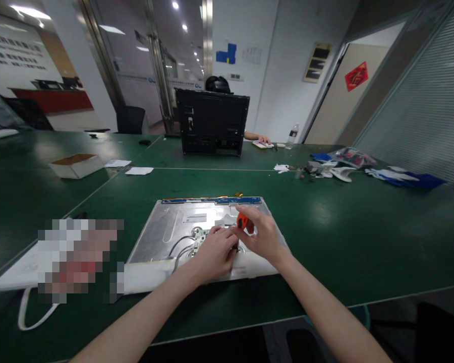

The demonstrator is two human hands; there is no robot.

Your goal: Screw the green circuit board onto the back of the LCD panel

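A flat LCD panel (155,237) lies back side up before me, its metal backing showing. A blue circuit strip (212,200) runs along its far edge. My right hand (263,234) is closed round the orange and black handle of a screwdriver (242,221), held over the panel; its tip is hidden. Right beside it, my left hand (217,249) rests low on the panel with fingers curled together. What those fingers hold, if anything, is hidden. Partly under my left hand sits a small green circuit board (201,236), with dark cables (179,247) running from it.
A black monitor housing (212,123) stands across the green table (363,237), with a person behind it and their hand (264,139) on the table. An open white box (76,166) is at left. Gloves and parts (325,169) lie at right, near a water bottle (292,136).
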